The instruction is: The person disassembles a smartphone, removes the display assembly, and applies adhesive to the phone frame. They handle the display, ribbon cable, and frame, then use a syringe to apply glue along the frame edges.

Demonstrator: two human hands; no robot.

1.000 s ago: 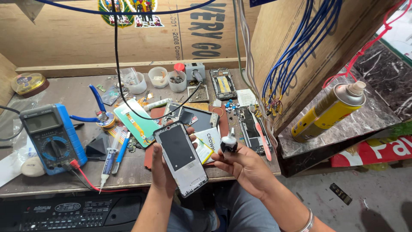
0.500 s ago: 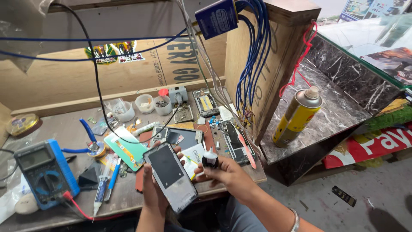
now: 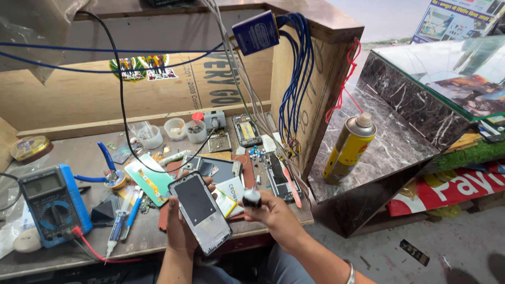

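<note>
My left hand (image 3: pixel 179 231) grips a phone frame (image 3: pixel 200 211) with a dark panel and bare metal lower part, held tilted above the front edge of the workbench. My right hand (image 3: pixel 276 218) holds a small dark bottle with a pale nozzle (image 3: pixel 252 198), nozzle pointing up, just right of the phone frame and apart from it. Under both hands lie an opened phone (image 3: pixel 216 169), a small white card (image 3: pixel 231 190) and loose parts on the wooden workbench (image 3: pixel 63 252).
A blue multimeter (image 3: pixel 52 204) with red lead sits at the left, beside tweezers and a glue tube (image 3: pixel 114 231). Small plastic cups (image 3: pixel 195 130) and circuit boards lie at the back. Blue wires (image 3: pixel 294 79) hang from the wooden side panel. A yellow spray can (image 3: pixel 348 148) stands on the marble shelf.
The view has swung right and up, so the bench sits further left in frame. Both hands keep hold of the phone frame and the bottle, in much the same pose.
</note>
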